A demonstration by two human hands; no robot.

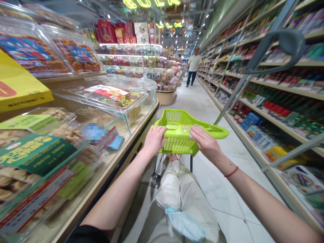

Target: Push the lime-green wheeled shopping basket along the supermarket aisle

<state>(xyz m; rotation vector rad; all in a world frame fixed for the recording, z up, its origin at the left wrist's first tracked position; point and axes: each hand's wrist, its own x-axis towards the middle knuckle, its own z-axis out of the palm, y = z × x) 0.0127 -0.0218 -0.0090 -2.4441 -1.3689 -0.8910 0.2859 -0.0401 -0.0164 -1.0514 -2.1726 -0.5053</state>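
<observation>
A lime green shopping basket cart (177, 119) stands on the aisle floor straight ahead of me. My left hand (153, 140) grips its near rim at the left, fingers curled over the edge. My right hand (205, 141) rests on the near rim at the right, fingers laid over it; a red string sits on that wrist. The basket looks empty inside. A grey handle on a metal pole (283, 47) rises from the basket toward the upper right. My legs in light trousers (182, 195) show below the basket.
A glass-fronted bakery counter (106, 111) with boxed pastries runs close along my left. Stocked shelves (273, 91) line the right. A tiled aisle (192, 98) stretches ahead, where a person in a white top (193, 65) stands far off.
</observation>
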